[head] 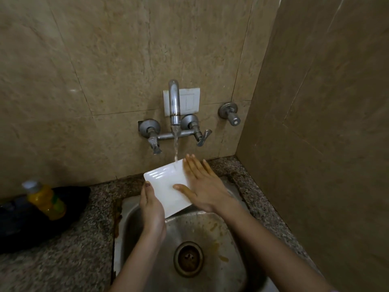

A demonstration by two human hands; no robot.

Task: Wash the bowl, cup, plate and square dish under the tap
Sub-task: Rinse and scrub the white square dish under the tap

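Note:
A white square dish [166, 184] is held tilted over the steel sink [212, 232], its far corner under the water running from the tap [174, 102]. My left hand [152, 207] grips the dish's near left edge, thumb on top. My right hand [202, 184] lies flat on the dish's right side, fingers straight and spread. Bowl, cup and plate are not in view.
The sink has a round drain [188, 258] and brown stains. A yellow bottle [45, 200] stands on a dark cloth [25, 224] on the granite counter at left. Two tap handles [202, 137] and a wall valve [230, 114] sit on the tiled wall; a side wall is close on the right.

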